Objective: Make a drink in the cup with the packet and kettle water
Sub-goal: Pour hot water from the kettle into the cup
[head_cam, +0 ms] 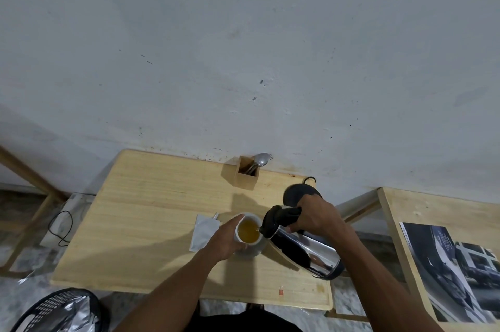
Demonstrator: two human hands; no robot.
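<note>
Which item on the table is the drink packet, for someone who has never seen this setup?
Start at the light wooden table against the wall. Find the white cup the left hand steadies; the packet lies just left of it. It is the only flat, silvery pouch there, with a torn top corner.

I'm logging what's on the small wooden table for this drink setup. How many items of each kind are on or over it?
Cup: 1
Kettle: 1
Kettle base: 1
Packet: 1
Wooden utensil holder: 1
Utensils in the holder: at least 2, exact count unclear
Total: at least 7
</note>
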